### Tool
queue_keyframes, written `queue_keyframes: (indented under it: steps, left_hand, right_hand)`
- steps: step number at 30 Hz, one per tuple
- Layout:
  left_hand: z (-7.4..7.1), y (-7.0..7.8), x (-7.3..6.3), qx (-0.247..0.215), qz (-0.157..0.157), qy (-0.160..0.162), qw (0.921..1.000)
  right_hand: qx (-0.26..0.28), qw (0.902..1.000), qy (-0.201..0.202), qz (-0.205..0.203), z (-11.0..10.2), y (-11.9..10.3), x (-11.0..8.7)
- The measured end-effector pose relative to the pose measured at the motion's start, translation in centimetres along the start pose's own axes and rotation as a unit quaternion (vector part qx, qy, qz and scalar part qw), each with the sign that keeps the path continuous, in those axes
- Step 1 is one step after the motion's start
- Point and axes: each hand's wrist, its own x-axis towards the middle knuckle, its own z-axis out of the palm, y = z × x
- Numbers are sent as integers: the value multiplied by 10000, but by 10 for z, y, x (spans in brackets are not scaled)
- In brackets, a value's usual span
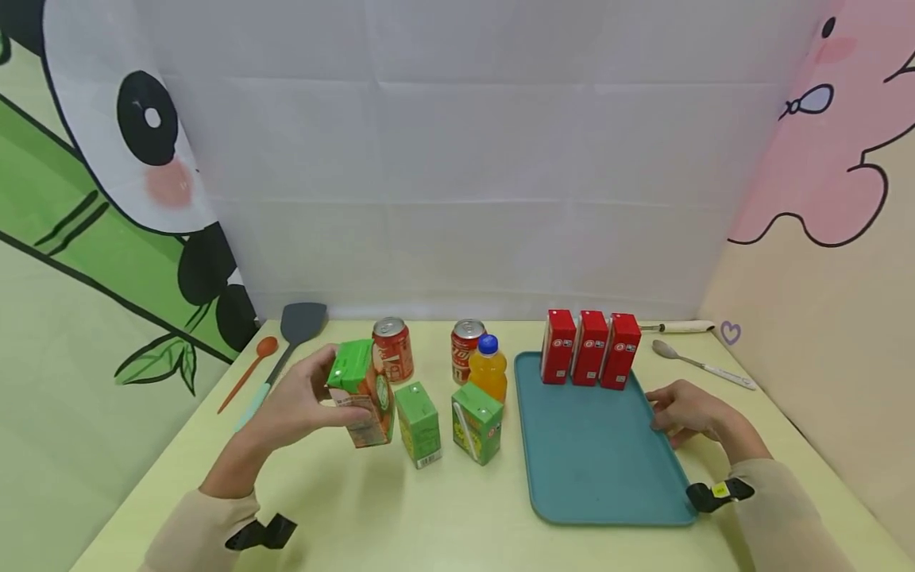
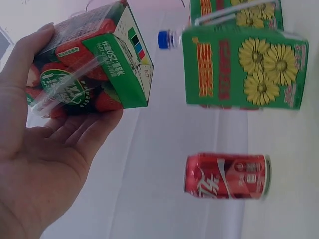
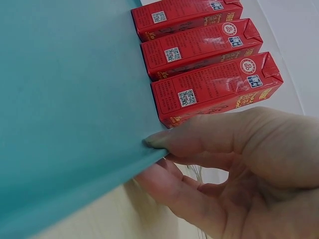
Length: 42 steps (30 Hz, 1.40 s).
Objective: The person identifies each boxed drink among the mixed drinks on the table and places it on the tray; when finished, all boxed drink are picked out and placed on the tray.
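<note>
My left hand [image 1: 300, 401] holds a green-topped juice box [image 1: 363, 393] between thumb and fingers, above the table. Strawberry pictures and a clear-wrapped straw show on this juice box [image 2: 84, 64] in the left wrist view. Two green drink cartons with yellow flowers stand just right of it, a nearer-left carton [image 1: 418, 425] and another carton [image 1: 476, 423] with a straw on its side. My right hand [image 1: 689, 413] pinches the right rim of a teal tray [image 1: 600, 461], thumb on top and fingers beneath. Three red drink cartons [image 3: 214, 89] stand in a row at the tray's far end.
Two red soda cans, a left can [image 1: 393, 349] and a right can [image 1: 467, 349], stand behind the cartons beside an orange drink bottle [image 1: 488, 369]. A grey spatula [image 1: 303, 324] and red spoon [image 1: 266, 348] lie far left. A metal spoon [image 1: 704, 365] lies right of the tray.
</note>
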Motion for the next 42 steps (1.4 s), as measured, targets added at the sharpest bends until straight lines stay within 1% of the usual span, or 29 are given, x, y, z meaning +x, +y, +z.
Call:
queue_keyframes:
  steps: [2, 5, 9, 12, 14, 16, 18, 20, 25, 29, 32, 35, 37, 39, 42]
  left_hand:
    - [8, 6, 0, -94, 69, -89, 9999]
    - [26, 15, 2, -213, 155, -248, 9993]
    - [55, 27, 6, -479, 347, -635, 9962]
    - [76, 35, 6, -705, 516, -997, 9912]
    - [90, 40, 8, -849, 483, -1190, 9881]
    - [101, 45, 12, -978, 400, -1319, 9856]
    - [110, 48, 18, -1110, 314, -1339, 9842]
    - [118, 50, 25, -1180, 280, -1294, 9841]
    - [136, 52, 40, -1333, 298, -1051, 9850]
    - [152, 57, 50, -1483, 256, -994, 9836]
    - [166, 64, 61, -1633, 122, -967, 9818]
    - [179, 68, 73, -1598, -62, -949, 9826]
    - [187, 67, 79, -1416, -196, -959, 9851]
    - [194, 65, 82, -1313, -342, -1006, 9856]
    - [205, 60, 84, -1417, -449, -1060, 9832]
  right_hand:
    - [6, 10000, -25, 23, -1, -1, 0]
    - [-21, 10000, -20, 53, -2, -1, -2]
    - [2, 10000, 17, 34, -2, 0, -2]
    - [44, 10000, -19, -21, -1, 1, 0]
    - [58, 10000, -30, -14, -1, 2, 0]
    - [36, 10000, -35, -15, -2, 3, -1]
    - [1, 10000, -15, -25, -3, 4, -2]
    - [-20, 10000, -6, -53, -5, 4, -3]
    - [55, 9999, -63, -93, -5, 2, -2]
    - [103, 9998, -135, -64, -3, 0, -1]
    - [90, 9999, -68, 7, -5, -1, 0]
    - [90, 9999, 40, 50, -7, 0, 0]
    - [94, 10000, 32, 6, -7, 1, 1]
    - [119, 9999, -29, -44, -6, 2, 1]
    - [165, 9998, -89, -71, -4, 3, 2]
